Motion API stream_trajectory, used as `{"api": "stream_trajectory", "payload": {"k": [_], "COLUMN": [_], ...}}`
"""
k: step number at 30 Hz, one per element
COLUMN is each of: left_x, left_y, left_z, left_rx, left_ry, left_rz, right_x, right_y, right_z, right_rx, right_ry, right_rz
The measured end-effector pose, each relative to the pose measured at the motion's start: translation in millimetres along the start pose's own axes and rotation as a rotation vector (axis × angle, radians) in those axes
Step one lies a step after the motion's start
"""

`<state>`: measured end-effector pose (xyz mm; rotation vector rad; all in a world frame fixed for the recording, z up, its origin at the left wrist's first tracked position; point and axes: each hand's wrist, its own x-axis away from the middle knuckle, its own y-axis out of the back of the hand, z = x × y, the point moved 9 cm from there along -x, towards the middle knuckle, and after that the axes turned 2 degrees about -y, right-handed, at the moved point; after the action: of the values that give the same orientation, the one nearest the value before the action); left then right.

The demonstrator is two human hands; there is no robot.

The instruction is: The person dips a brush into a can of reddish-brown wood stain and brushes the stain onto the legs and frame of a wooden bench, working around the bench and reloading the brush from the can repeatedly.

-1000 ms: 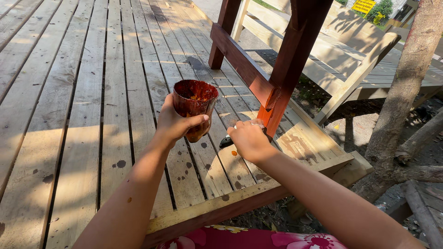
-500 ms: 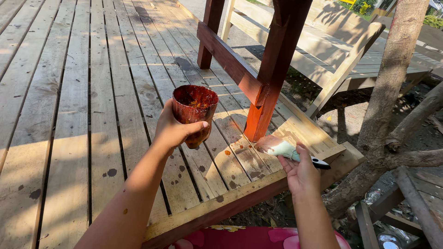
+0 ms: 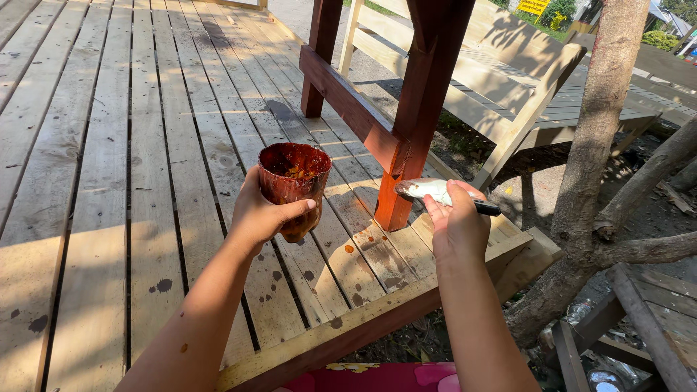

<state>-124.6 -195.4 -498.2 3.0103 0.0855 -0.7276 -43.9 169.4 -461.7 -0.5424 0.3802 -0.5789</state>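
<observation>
My left hand (image 3: pixel 260 218) grips a cut-off plastic cup (image 3: pixel 294 185) stained with reddish-brown paint, held upright over the deck boards. My right hand (image 3: pixel 457 225) holds a paintbrush (image 3: pixel 435 192) with a black handle and a light wrapped head. The brush lies sideways with its tip close to the foot of a red-brown painted post (image 3: pixel 414 116).
A pale plank deck (image 3: pixel 109 181) spreads to the left, spotted with paint drips near its front edge (image 3: pixel 348 327). A red-brown rail (image 3: pixel 341 94) joins two posts. A bare wooden bench (image 3: pixel 501 80) stands behind. A tree trunk (image 3: pixel 602 123) and scrap timber lie at right.
My right hand lifted off the deck boards, picked up the paintbrush and raised it toward the post's foot. The cup in my left hand stayed at about the same height.
</observation>
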Motion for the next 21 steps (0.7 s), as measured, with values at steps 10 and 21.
{"api": "stream_trajectory", "payload": {"k": [10, 21], "left_x": [0.7, 0.9], "left_y": [-0.5, -3.8], "left_z": [-3.9, -1.9], "left_rx": [0.054, 0.076], "left_ry": [0.021, 0.007], "left_rz": [0.002, 0.007], "right_x": [23.5, 23.5], "right_y": [-5.5, -7.0], "right_z": [9.1, -13.9], "right_rx": [-0.077, -0.062], "right_ry": [0.128, 0.008], "right_rz": [0.040, -0.081]}}
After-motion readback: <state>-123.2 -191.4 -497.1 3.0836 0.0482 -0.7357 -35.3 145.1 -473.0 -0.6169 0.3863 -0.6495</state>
